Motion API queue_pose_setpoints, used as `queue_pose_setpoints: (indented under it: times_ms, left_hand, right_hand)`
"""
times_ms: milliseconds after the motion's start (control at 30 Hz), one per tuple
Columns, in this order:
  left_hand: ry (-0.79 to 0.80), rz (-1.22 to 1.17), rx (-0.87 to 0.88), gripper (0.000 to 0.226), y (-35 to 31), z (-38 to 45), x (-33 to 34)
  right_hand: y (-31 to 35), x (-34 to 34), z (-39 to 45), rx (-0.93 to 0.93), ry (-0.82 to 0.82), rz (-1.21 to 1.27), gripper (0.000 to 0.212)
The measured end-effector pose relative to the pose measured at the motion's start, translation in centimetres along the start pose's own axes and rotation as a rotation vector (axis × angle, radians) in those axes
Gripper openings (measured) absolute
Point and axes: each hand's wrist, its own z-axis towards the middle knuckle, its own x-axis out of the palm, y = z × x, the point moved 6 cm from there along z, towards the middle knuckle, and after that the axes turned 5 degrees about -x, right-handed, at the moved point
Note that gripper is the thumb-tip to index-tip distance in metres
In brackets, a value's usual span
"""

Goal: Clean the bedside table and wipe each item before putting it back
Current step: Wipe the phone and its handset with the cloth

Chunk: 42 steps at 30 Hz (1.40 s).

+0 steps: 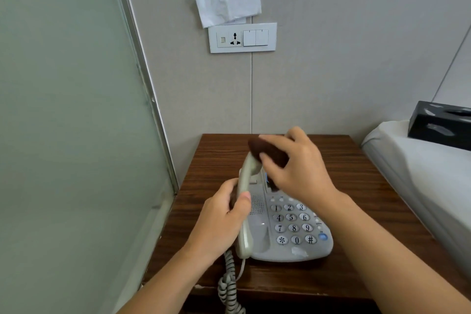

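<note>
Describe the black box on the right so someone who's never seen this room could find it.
Start at the wooden bedside table, then look right to the white bed. The tissue box sits on it by the wall, the only black thing here.

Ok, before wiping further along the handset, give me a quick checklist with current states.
1. Left hand grips handset firmly: ok.
2. Right hand holds brown cloth against the handset's upper end: ok.
3. Handset's upper end lifted off phone base: ok.
4. Coiled cord free of snags: cannot tell, it hangs over the table edge.
5. Base steady on the table: ok.
</note>
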Motion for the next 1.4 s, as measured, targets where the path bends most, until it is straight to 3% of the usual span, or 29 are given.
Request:
queue_pose_setpoints:
  times_ms: [100,267,433,567,767,967,1133,1400]
  left_hand:
    - [-0.002,-0.009,0.014,0.029,-0.1,0.0,0.0]
    - [-0.039,0.020,0.022,0.030,0.0,-0.1,-0.7]
    - [-0.019,0.024,0.043,0.036,-0.5,0.1,-0.4]
    - [-0.039,0.021,0.079,0.035,-0.3,0.1,-0.7]
    - [-0.005,-0.050,0.126,0.035,-0.7,0.3,-0.6]
    - [-0.016,-0.046,0.146,0.049,-0.1,0.5,-1.6]
    - [-0.116,-0.134,0.175,0.060,-0.1,0.6,-2.4]
    - [-0.031,-0.503,0.015,0.054,0.8,1.4,-2.2]
  right_hand:
    - [-1.5,-0.6,1.1,0.097,-0.041,-0.018,0.039]
    - [2.7,0.4,-2.0,-0.186,0.133,0.023,0.044]
    - [0.1,-1.1,0.1,0.034,-0.037,-0.026,0.042]
    - [2.4,-0.6,-1.3,-0.152,0.098,0.010,0.043]
    - [-2.0,-3.2,1.8,0.228,-0.117,-0.045,0.033]
    - [-0.7,-3.3,0.1,0.188,-0.125,0.057,0.033]
    - [-0.6,-1.7,-1.7,0.211,-0.110,0.105,0.037]
    - [1.2,-0.5,-2.7,0.159,-0.054,0.144,0.041]
